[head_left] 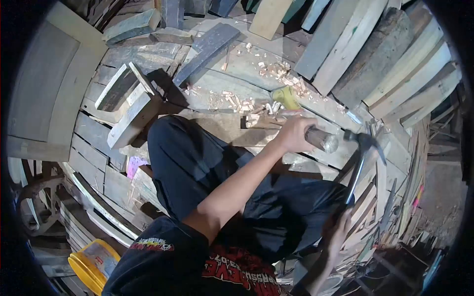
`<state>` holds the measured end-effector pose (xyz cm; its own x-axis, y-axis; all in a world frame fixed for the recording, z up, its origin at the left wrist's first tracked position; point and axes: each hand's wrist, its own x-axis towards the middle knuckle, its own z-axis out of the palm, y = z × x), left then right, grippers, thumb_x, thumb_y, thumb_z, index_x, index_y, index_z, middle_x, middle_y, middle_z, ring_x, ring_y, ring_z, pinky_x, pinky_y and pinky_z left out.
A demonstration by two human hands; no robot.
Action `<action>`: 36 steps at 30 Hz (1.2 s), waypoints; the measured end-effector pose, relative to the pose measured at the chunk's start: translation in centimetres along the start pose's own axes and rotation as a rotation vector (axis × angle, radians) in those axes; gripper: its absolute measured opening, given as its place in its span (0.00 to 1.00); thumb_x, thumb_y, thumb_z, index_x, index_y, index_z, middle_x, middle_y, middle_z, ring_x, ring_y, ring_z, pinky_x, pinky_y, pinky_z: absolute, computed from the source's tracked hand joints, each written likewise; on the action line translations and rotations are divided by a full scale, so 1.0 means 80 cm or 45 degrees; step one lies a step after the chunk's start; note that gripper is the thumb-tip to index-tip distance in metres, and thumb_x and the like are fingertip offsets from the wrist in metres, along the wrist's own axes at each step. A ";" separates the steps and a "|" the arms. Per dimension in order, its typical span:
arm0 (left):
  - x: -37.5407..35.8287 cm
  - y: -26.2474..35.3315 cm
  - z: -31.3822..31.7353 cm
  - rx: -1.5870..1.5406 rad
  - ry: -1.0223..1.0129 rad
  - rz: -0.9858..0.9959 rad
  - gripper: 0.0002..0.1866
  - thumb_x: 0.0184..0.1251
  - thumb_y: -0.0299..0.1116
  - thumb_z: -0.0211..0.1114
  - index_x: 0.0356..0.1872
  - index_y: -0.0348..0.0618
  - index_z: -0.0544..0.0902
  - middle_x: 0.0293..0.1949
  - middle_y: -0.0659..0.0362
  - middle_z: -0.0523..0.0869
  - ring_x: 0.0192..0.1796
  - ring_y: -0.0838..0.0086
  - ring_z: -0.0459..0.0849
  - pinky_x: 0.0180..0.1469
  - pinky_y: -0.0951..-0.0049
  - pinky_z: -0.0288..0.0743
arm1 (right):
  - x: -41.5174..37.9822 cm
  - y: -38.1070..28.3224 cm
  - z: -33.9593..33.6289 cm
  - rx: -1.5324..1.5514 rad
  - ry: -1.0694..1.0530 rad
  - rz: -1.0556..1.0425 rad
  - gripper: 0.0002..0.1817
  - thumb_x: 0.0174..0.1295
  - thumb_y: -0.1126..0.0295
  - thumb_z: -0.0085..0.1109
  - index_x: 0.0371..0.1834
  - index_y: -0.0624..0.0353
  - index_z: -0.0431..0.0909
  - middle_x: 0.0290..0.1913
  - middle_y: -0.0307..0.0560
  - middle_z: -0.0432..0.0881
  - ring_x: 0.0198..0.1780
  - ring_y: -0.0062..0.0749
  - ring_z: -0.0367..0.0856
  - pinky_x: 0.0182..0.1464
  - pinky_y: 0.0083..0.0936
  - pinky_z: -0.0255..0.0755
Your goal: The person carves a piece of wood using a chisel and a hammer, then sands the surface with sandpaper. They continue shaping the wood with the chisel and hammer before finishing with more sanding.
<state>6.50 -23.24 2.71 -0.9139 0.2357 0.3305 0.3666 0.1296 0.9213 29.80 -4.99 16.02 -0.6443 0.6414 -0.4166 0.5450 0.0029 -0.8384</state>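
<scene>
Fingers of the left hand (295,134) wrap a chisel handle (321,139) held over wooden planks (232,84); the right hand (335,232) grips a raised claw hammer (363,148). Good practice, judged here: steady the chisel, strike squarely on its end, knuckles clear.

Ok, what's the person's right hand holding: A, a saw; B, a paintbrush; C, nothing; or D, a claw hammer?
D: the right hand grips the handle of a claw hammer, its head raised near the chisel held by the left hand.
</scene>
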 end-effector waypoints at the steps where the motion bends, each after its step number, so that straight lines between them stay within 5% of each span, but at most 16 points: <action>1: -0.001 0.001 0.000 0.017 -0.030 -0.022 0.23 0.38 0.41 0.81 0.33 0.39 0.82 0.29 0.44 0.85 0.38 0.46 0.87 0.43 0.54 0.78 | 0.011 -0.011 -0.008 0.034 -0.206 -0.020 0.22 0.81 0.42 0.48 0.41 0.48 0.74 0.26 0.28 0.69 0.24 0.14 0.63 0.24 0.18 0.57; 2: 0.000 -0.004 0.004 0.039 -0.050 -0.027 0.24 0.37 0.41 0.81 0.34 0.39 0.82 0.31 0.43 0.86 0.39 0.45 0.87 0.44 0.54 0.78 | 0.022 -0.028 0.006 0.047 -0.021 0.000 0.22 0.81 0.42 0.48 0.42 0.49 0.73 0.26 0.29 0.69 0.23 0.14 0.63 0.23 0.17 0.55; 6: -0.018 -0.008 -0.005 0.039 -0.032 -0.132 0.26 0.41 0.41 0.81 0.42 0.38 0.83 0.39 0.44 0.87 0.46 0.46 0.86 0.54 0.55 0.80 | 0.139 -0.052 0.023 -0.173 -0.267 -0.288 0.24 0.81 0.42 0.47 0.38 0.51 0.74 0.22 0.28 0.65 0.19 0.14 0.60 0.20 0.20 0.55; 8: -0.038 0.016 -0.022 0.284 -0.099 -0.239 0.37 0.54 0.44 0.78 0.62 0.31 0.82 0.62 0.37 0.82 0.64 0.51 0.82 0.69 0.49 0.73 | 0.194 -0.056 0.055 -0.146 -0.384 -0.260 0.26 0.81 0.41 0.48 0.36 0.53 0.75 0.20 0.28 0.63 0.17 0.14 0.61 0.19 0.22 0.58; 9: -0.049 0.012 -0.030 0.561 -0.155 -0.088 0.42 0.58 0.49 0.77 0.68 0.30 0.76 0.73 0.37 0.71 0.74 0.47 0.71 0.73 0.51 0.70 | 0.219 -0.051 0.082 -0.386 -0.275 -0.369 0.27 0.81 0.40 0.46 0.34 0.53 0.74 0.19 0.28 0.64 0.16 0.16 0.60 0.18 0.23 0.57; 14: -0.081 -0.008 -0.100 1.007 -0.180 -0.588 0.61 0.47 0.64 0.80 0.80 0.47 0.61 0.76 0.39 0.63 0.78 0.37 0.59 0.78 0.34 0.51 | 0.300 0.020 0.162 -0.502 -0.539 -0.243 0.41 0.74 0.28 0.43 0.27 0.59 0.77 0.21 0.35 0.72 0.19 0.24 0.70 0.21 0.30 0.61; 16: -0.088 -0.037 -0.120 1.122 -0.352 -0.902 0.73 0.41 0.75 0.78 0.84 0.49 0.50 0.82 0.36 0.51 0.84 0.36 0.43 0.81 0.35 0.38 | 0.325 0.052 0.174 -0.564 -0.698 -0.184 0.44 0.73 0.26 0.42 0.28 0.62 0.79 0.21 0.38 0.74 0.19 0.24 0.71 0.21 0.29 0.61; 20: -0.086 -0.054 -0.120 1.226 -0.517 -0.954 0.79 0.36 0.81 0.77 0.85 0.48 0.46 0.81 0.34 0.50 0.84 0.33 0.41 0.81 0.33 0.34 | 0.331 0.058 0.180 -0.716 -0.727 -0.220 0.50 0.73 0.26 0.42 0.34 0.74 0.84 0.25 0.56 0.83 0.25 0.40 0.83 0.29 0.37 0.73; 22: -0.092 -0.047 -0.114 1.227 -0.584 -0.991 0.80 0.33 0.81 0.77 0.85 0.48 0.46 0.81 0.33 0.50 0.84 0.32 0.41 0.80 0.32 0.33 | 0.344 0.057 0.182 -0.941 -0.724 -0.412 0.47 0.73 0.30 0.45 0.46 0.75 0.86 0.46 0.78 0.86 0.57 0.67 0.85 0.57 0.47 0.77; 25: -0.093 -0.044 -0.120 1.267 -0.592 -0.931 0.80 0.32 0.79 0.79 0.84 0.48 0.48 0.79 0.34 0.51 0.83 0.33 0.41 0.79 0.30 0.34 | 0.374 0.058 0.193 -1.344 -0.635 -0.642 0.33 0.74 0.40 0.49 0.47 0.61 0.90 0.50 0.65 0.89 0.56 0.61 0.86 0.57 0.48 0.80; 29: -0.108 -0.044 -0.111 1.511 -0.453 -0.715 0.73 0.31 0.77 0.78 0.80 0.45 0.59 0.74 0.40 0.66 0.79 0.40 0.57 0.79 0.32 0.42 | 0.363 0.055 0.189 -1.496 -0.548 -0.680 0.19 0.67 0.53 0.58 0.49 0.53 0.90 0.48 0.58 0.90 0.54 0.57 0.88 0.55 0.47 0.81; 32: -0.104 -0.041 -0.113 1.562 -0.486 -0.630 0.70 0.33 0.76 0.77 0.77 0.40 0.63 0.71 0.42 0.69 0.77 0.45 0.62 0.78 0.32 0.46 | 0.323 -0.009 0.186 -1.412 -0.629 -0.793 0.24 0.68 0.49 0.61 0.54 0.56 0.88 0.49 0.60 0.90 0.53 0.52 0.90 0.55 0.43 0.81; 34: -0.102 -0.037 -0.117 1.574 -0.517 -0.554 0.69 0.34 0.76 0.76 0.76 0.37 0.64 0.70 0.43 0.71 0.77 0.47 0.64 0.78 0.33 0.48 | 0.284 -0.068 0.195 -0.661 -0.836 -0.775 0.33 0.69 0.42 0.60 0.62 0.61 0.84 0.53 0.62 0.89 0.52 0.48 0.90 0.55 0.41 0.81; 36: -0.103 -0.031 -0.119 1.571 -0.553 -0.552 0.70 0.34 0.77 0.75 0.75 0.34 0.64 0.71 0.45 0.71 0.77 0.49 0.64 0.77 0.34 0.50 | 0.224 -0.148 0.197 -0.451 -1.212 -0.408 0.43 0.70 0.35 0.56 0.70 0.67 0.77 0.59 0.63 0.87 0.54 0.47 0.89 0.57 0.41 0.81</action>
<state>11.49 -34.70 -0.33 -0.9500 0.2070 -0.2339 0.1932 0.9778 0.0807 3.37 -5.63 12.97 -0.8560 -0.2922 -0.4266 0.3022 0.3866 -0.8713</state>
